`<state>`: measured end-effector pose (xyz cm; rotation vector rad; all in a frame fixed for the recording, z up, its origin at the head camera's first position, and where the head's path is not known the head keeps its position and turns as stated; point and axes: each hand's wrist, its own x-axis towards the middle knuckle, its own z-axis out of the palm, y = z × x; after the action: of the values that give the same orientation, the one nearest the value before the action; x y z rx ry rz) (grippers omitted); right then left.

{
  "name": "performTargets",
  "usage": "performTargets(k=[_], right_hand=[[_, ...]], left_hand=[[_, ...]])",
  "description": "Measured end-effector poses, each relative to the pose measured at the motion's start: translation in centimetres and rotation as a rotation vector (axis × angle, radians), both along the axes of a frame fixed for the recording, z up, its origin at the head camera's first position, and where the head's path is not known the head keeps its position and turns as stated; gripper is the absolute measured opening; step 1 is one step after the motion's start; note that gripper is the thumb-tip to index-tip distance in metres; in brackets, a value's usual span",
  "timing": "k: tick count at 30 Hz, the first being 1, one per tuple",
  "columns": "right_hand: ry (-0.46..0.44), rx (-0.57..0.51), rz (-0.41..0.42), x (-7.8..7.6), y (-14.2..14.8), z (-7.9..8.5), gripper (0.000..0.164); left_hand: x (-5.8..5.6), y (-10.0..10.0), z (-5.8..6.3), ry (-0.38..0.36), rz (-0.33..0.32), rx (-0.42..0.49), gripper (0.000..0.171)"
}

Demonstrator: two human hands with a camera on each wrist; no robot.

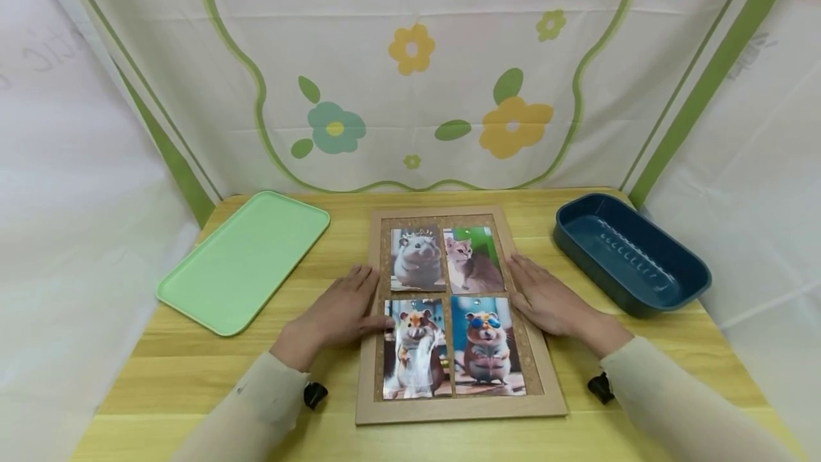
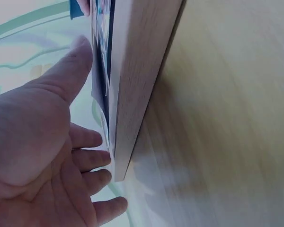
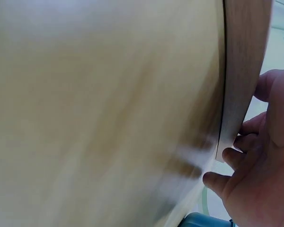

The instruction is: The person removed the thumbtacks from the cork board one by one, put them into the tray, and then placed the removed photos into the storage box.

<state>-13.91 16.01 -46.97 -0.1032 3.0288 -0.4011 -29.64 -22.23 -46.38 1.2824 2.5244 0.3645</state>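
A wood-framed cork board (image 1: 462,408) lies flat on the table, with pictures fixed to it in two rows. The upper row shows a grey hamster picture (image 1: 417,262) and a cat picture (image 1: 476,269). Below are a brown-and-white hamster picture (image 1: 413,358) and a picture of a hamster in blue sunglasses (image 1: 487,355). My left hand (image 1: 340,309) is at the frame's left edge, fingers extended and thumb reaching over toward the lower left picture. Along the right edge rests my right hand (image 1: 553,299), its fingers extended. In both wrist views the fingertips are right at the frame's side.
To the left lies a light green tray (image 1: 240,262) with a low rim. A deep dark blue bin (image 1: 631,255) stands at the right. Behind the wooden table (image 1: 173,355) hangs a white curtain (image 1: 359,41) printed with flowers.
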Motion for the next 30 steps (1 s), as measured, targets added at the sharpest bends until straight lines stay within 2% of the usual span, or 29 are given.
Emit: performTargets(k=[6,13,16,22,24,26,30], right_hand=[[0.037,0.02,-0.013,1.1,-0.1,0.4,0.064],[0.112,0.043,-0.095,2.5,0.1,0.9,0.062],[0.191,0.076,-0.134,3.3,0.4,1.2,0.062],[0.429,0.14,-0.211,4.7,1.8,1.7,0.059],[0.474,0.148,-0.251,5.1,2.4,1.7,0.06],[0.475,0.149,-0.311,5.5,3.0,1.8,0.06],[0.368,0.135,-0.443,6.1,3.6,1.8,0.066]], left_hand=[[-0.2,1.3,0.4,0.05,-0.016,0.035,0.099],[0.3,2.8,1.0,0.071,-0.033,-0.019,0.097],[0.4,3.0,0.9,0.06,-0.028,-0.037,0.098],[0.4,2.5,0.5,0.025,-0.034,-0.055,0.101],[0.3,2.4,0.4,0.015,-0.034,-0.062,0.102],[0.2,2.2,0.3,0.004,-0.035,-0.056,0.102],[-0.1,2.0,0.0,-0.001,-0.052,-0.046,0.101]])
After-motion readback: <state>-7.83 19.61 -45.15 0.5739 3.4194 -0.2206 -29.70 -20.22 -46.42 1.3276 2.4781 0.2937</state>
